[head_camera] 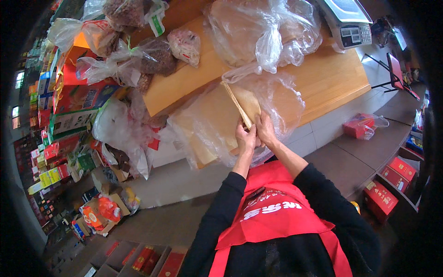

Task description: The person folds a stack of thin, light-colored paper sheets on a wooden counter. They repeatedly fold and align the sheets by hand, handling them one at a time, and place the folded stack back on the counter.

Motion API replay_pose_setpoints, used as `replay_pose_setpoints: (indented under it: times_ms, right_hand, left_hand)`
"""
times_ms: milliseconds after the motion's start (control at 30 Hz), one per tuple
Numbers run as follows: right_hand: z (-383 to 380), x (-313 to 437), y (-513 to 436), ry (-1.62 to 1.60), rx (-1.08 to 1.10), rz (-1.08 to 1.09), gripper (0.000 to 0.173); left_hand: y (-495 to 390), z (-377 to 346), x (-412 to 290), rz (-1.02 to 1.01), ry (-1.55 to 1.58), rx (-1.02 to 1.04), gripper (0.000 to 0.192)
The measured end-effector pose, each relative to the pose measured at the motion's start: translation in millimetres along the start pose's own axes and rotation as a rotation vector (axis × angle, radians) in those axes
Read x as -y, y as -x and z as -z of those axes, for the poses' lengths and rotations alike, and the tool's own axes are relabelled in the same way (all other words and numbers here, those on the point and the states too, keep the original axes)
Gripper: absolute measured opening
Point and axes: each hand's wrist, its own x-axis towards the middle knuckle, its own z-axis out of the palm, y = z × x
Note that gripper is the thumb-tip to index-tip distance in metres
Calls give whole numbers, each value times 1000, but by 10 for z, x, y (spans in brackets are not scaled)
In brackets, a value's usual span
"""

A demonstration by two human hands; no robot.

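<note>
A folded stack of thin tan sheets [244, 98], which look like dried tofu skin, is held between my two hands. My left hand [245, 136] grips its lower end, thumb on top. Close beside it, my right hand [265, 130] has its fingers on the right edge of the stack. Beneath the hands a clear plastic bag [287, 91] spreads over the wooden counter [332, 76]. Larger flat tan sheets [211, 117] show at the left through the plastic. Just beyond lies a big knotted plastic bag [238, 34] of similar pale sheets.
A digital scale [346, 27] stands at the counter's far right. Tied bags of dried goods [157, 57] crowd the left end, above stacked gift boxes [83, 97]. A folding chair [396, 72] and a bagged red box [360, 125] are on the right. An open carton [116, 216] sits lower left.
</note>
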Motion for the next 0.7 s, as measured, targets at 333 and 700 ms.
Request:
replay_pose_setpoints:
  times_ms: [333,700]
  right_hand:
    - [-4,-400,-360,371,-199,189,19]
    - [78,-282,-304,379,-162,-26,29]
  left_hand:
    - [52,1035,16,342,289,-29,24]
    - [140,3202,-128,344,368,-101,37]
